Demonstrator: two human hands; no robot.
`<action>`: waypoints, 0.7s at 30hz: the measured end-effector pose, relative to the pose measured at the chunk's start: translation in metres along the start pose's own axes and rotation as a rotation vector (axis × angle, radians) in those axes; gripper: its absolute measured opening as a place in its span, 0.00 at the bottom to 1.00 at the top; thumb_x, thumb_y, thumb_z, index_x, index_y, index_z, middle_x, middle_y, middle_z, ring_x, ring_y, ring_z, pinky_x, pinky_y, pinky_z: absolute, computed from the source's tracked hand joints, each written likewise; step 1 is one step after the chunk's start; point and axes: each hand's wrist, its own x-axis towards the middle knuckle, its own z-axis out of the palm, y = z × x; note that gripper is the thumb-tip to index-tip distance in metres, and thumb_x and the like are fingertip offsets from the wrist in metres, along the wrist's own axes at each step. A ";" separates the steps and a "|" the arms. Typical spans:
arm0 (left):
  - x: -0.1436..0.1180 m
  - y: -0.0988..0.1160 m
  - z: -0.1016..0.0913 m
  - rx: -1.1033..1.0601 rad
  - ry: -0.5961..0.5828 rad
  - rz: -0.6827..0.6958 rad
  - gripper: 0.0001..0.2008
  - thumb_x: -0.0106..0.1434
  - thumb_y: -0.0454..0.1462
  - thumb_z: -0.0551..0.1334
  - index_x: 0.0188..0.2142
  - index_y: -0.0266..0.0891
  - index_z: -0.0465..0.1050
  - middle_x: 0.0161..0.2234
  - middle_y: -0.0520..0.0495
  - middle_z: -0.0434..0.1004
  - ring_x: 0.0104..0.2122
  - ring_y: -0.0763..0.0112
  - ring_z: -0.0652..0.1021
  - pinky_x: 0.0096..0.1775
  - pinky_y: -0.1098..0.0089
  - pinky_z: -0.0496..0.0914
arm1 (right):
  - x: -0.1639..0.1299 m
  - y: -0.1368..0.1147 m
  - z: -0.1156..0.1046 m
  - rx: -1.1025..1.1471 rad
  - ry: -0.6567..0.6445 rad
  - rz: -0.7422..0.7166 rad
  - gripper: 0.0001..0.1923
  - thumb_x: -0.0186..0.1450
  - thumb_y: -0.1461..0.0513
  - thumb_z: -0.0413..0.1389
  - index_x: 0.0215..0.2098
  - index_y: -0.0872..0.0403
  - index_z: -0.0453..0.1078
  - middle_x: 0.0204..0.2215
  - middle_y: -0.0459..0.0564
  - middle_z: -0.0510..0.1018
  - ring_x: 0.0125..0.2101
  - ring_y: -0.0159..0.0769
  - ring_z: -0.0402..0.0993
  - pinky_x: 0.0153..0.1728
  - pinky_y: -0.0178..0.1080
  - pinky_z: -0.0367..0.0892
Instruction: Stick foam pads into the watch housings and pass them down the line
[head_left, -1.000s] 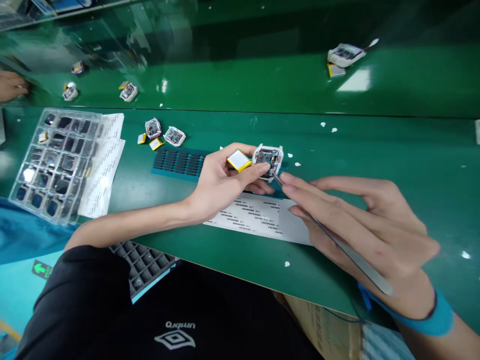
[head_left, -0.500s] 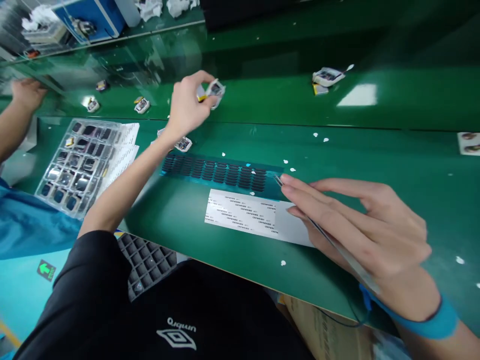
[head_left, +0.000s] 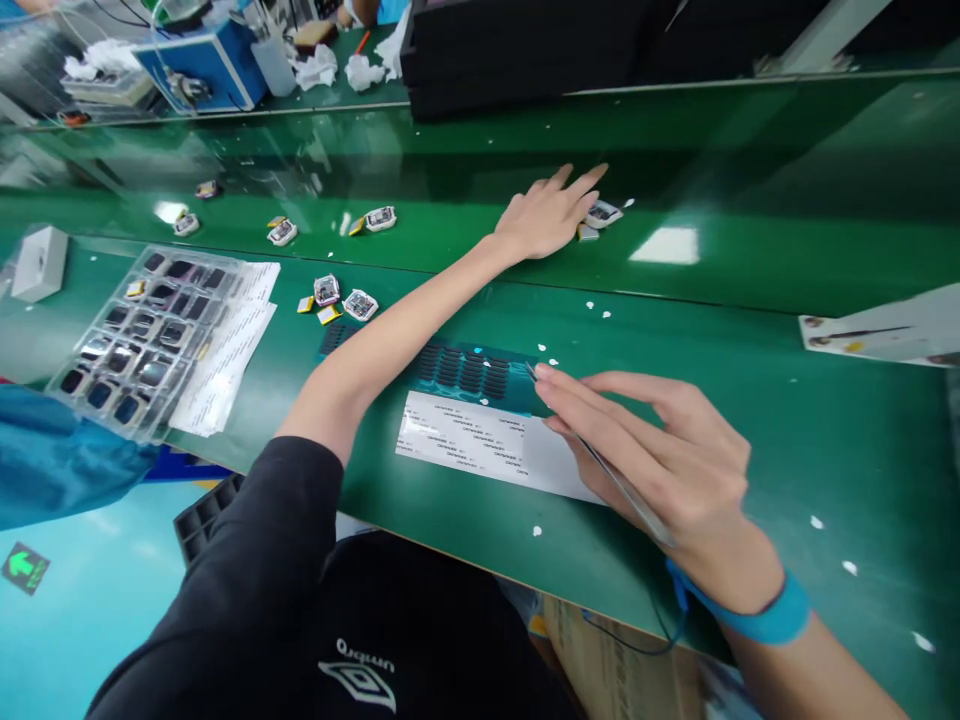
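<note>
Now, over the green counter, the left hand, which gripped a device half a second ago, spreads with nothing held; the right hand grasps slim silver tweezers. One rounded white watch-like case lies farther left, apparently just released, freeing those fingers. Beside them, contact unclear, another white circuit-filled case lies lengthwise left-to-right, its white-tipped lead pointing right.

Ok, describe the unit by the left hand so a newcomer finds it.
On the green bench, find the far strip. Beside the left hand lies a white-framed unit. It's the rightmost of the units there, with a white tab at its right.
</note>
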 end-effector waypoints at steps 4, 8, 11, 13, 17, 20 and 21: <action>0.023 -0.008 0.009 0.018 -0.008 -0.065 0.09 0.63 0.33 0.74 0.31 0.43 0.76 0.55 0.44 0.80 0.66 0.45 0.58 0.73 0.44 0.46 | 0.002 0.000 -0.001 -0.012 -0.011 -0.027 0.34 0.65 0.72 0.68 0.67 0.51 0.69 0.49 0.45 0.86 0.39 0.44 0.85 0.37 0.45 0.80; 0.008 -0.001 0.001 0.033 -0.050 0.003 0.10 0.61 0.31 0.75 0.30 0.43 0.76 0.53 0.45 0.80 0.66 0.45 0.58 0.71 0.45 0.51 | 0.003 -0.001 -0.004 -0.028 -0.008 -0.025 0.33 0.66 0.72 0.68 0.66 0.49 0.70 0.48 0.45 0.87 0.40 0.44 0.85 0.36 0.45 0.81; -0.023 0.018 -0.006 0.014 -0.076 0.043 0.16 0.55 0.30 0.77 0.27 0.42 0.70 0.49 0.45 0.81 0.66 0.46 0.63 0.66 0.51 0.61 | 0.002 -0.001 -0.002 -0.013 0.038 0.018 0.28 0.66 0.73 0.65 0.62 0.50 0.72 0.48 0.47 0.87 0.41 0.44 0.85 0.37 0.46 0.81; -0.053 0.035 -0.010 -0.087 -0.074 0.131 0.16 0.57 0.26 0.74 0.28 0.41 0.68 0.47 0.46 0.81 0.61 0.52 0.72 0.62 0.55 0.66 | 0.002 -0.001 -0.001 0.013 0.088 0.093 0.26 0.67 0.75 0.62 0.60 0.49 0.73 0.48 0.48 0.87 0.42 0.44 0.84 0.38 0.45 0.81; -0.133 0.075 -0.021 -0.515 -0.188 0.093 0.08 0.66 0.32 0.69 0.36 0.39 0.71 0.35 0.51 0.82 0.37 0.66 0.85 0.44 0.66 0.77 | 0.003 0.001 -0.002 -0.016 0.174 0.296 0.27 0.71 0.76 0.54 0.62 0.48 0.73 0.33 0.46 0.85 0.28 0.37 0.80 0.26 0.39 0.73; -0.191 0.104 -0.036 -0.635 -0.281 -0.088 0.05 0.66 0.34 0.69 0.40 0.39 0.75 0.33 0.53 0.82 0.25 0.74 0.81 0.31 0.73 0.74 | 0.004 0.004 -0.004 -0.078 0.262 0.355 0.27 0.70 0.72 0.59 0.64 0.46 0.73 0.21 0.41 0.75 0.16 0.30 0.66 0.16 0.37 0.58; -0.207 0.112 -0.042 -0.649 -0.294 -0.123 0.03 0.67 0.33 0.68 0.41 0.40 0.78 0.32 0.53 0.81 0.23 0.76 0.79 0.28 0.74 0.73 | 0.004 0.005 -0.004 -0.066 0.239 0.344 0.28 0.69 0.71 0.62 0.65 0.46 0.72 0.21 0.40 0.74 0.16 0.30 0.66 0.16 0.38 0.56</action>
